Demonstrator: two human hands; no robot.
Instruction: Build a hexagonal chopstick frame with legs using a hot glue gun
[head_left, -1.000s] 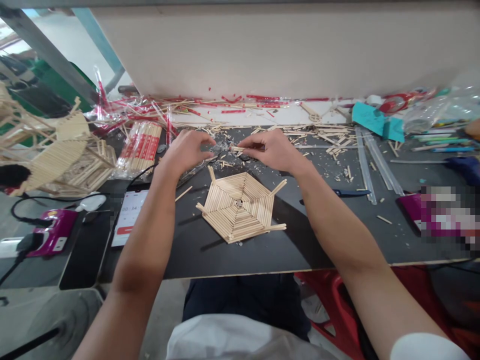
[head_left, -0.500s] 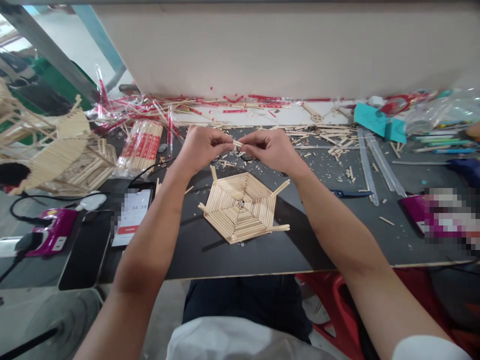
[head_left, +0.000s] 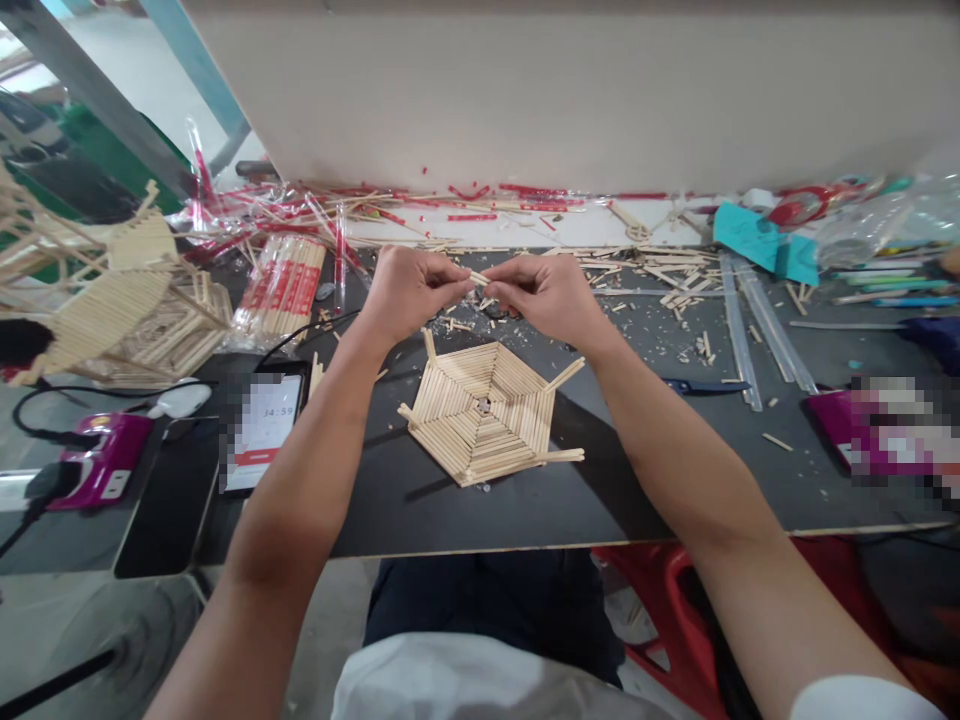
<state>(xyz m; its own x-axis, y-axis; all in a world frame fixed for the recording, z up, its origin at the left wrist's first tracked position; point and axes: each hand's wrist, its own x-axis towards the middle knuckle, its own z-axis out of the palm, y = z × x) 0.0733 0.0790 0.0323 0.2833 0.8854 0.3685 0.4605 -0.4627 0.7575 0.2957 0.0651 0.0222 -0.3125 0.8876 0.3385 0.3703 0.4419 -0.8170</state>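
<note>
Between the fingertips of both hands is a short piece of pale wooden stick [head_left: 478,279], possibly two pieces side by side. My left hand [head_left: 418,287] pinches its left end and my right hand [head_left: 541,292] pinches the right end. The fingers hide most of it. Below the hands, a hexagonal panel [head_left: 517,385] built of thin wooden sticks lies on the dark tabletop [head_left: 442,525]. Short sticks jut out from several of its corners. Neither hand touches the panel.
Stick offcuts [head_left: 667,270] litter the back of the table. At left are bagged sticks [head_left: 289,285], a stick-built model [head_left: 127,300], a phone [head_left: 262,430] and a purple power strip [head_left: 105,460]. A dark blue tool [head_left: 705,387] and clear plastic strips [head_left: 772,330] lie right.
Both hands stay in almost the same place, still pinching the stick piece, which now shows slightly more between the fingertips. The view has shifted a little; the panel has not moved.
</note>
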